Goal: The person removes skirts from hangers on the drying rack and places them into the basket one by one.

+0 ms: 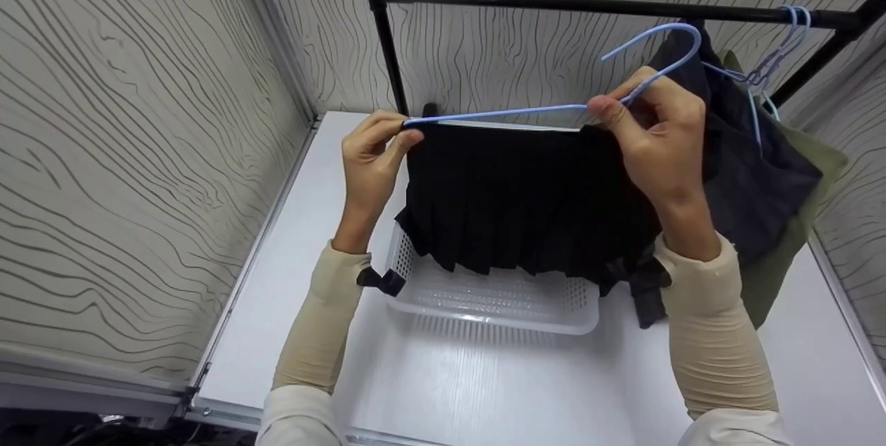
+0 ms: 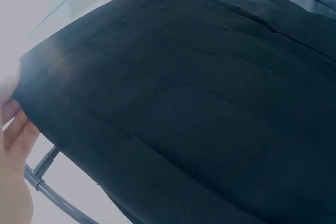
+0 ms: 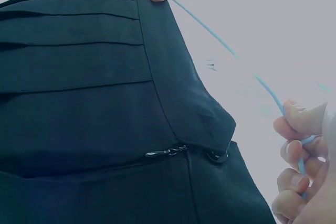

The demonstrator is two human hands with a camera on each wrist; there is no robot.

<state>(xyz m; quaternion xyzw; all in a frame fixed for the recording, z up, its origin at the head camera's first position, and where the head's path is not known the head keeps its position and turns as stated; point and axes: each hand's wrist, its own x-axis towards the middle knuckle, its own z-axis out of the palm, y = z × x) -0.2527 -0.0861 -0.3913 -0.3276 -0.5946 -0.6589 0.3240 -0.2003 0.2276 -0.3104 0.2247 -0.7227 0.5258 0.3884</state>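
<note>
Plainly, the left hand (image 1: 374, 155) has its thumb and fingers clamped on a corner of the skirt (image 1: 512, 190), with one end of the hanger (image 1: 509, 111) in the same pinch, while the right hand (image 1: 661, 127) curls its fingers round the blue hanger just below the hook. In the right wrist view those right fingers grip only the hanger, apart from the cloth, so the near side of the waistband looks unsupported; it could sag or slide away if the left pinch loosens. The slim rod seems smooth, and that would help the fabric slip. Whether its end sits inside the waistband, I cannot tell. The slack edge beside the zip (image 3: 165, 152) might also catch or twist if the hanger is tilted sharply. The skirt hangs in front of the rack (image 1: 588, 6) and over the basket (image 1: 484, 321): matte black, flat-banded, with pressed pleats ending in a stepped hem. Beneath, the basket is whitish plastic, perforated and round-cornered, on a pale table (image 1: 443, 377) with a soft sheen. Rightward, dark clothes (image 1: 747, 190) and an olive piece (image 1: 782, 280) droop in loose folds below the glossy tubular bar.
</note>
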